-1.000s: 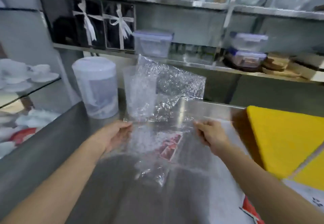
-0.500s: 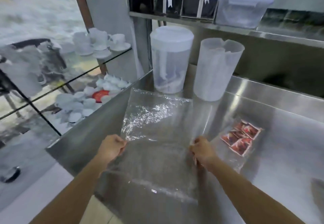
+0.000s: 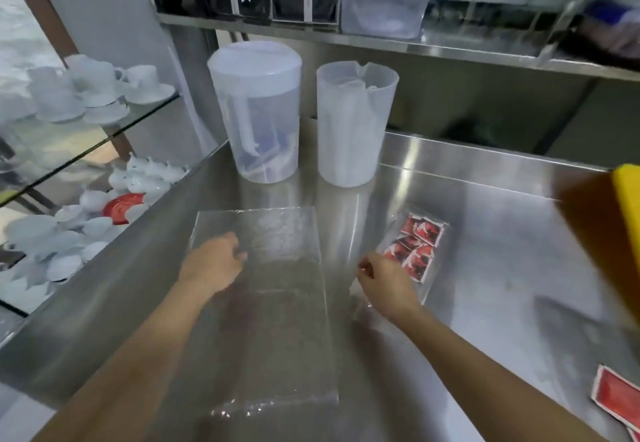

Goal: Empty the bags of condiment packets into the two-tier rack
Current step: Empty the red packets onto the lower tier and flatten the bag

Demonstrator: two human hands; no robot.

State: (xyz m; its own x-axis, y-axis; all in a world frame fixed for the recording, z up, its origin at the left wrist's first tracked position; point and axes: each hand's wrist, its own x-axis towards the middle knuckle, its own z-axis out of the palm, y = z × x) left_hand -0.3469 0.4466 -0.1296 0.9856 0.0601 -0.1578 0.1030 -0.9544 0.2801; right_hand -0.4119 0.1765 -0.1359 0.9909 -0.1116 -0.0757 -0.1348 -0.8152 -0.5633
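— On the steel counter [image 3: 485, 233], what is lying flat?

— A big clear empty bag [image 3: 273, 303] is lying flat there. It is looking see-through and a bit crinkly.

— What is the left hand [image 3: 211, 265] doing?

— It is resting on the top left part of the empty bag, with the fingers curled down onto the plastic. It is not gripping anything; it is just pressing flat.

— And the right hand [image 3: 384, 282]?

— It is sitting just to the right of the empty bag. Its fingers are bent and pinched close, but I cannot tell if they are holding anything. It is a bit blurry.

— Where are the packets?

— A small bag of red packets [image 3: 415, 247] is lying just right of the empty bag, touching the right hand's far side. More loose red packets [image 3: 616, 400] are lying far right of the empty bag, at the edge of the view.

— What is standing behind the empty bag?

— A jug with a lid [image 3: 258, 112] and an open jug [image 3: 353, 126] are standing side by side behind it. Left of the empty bag, past the counter's edge, white cups [image 3: 100, 88] are sitting on a glass shelf [image 3: 104, 140]. Far right of the empty bag, something yellow [image 3: 628, 206] is showing.
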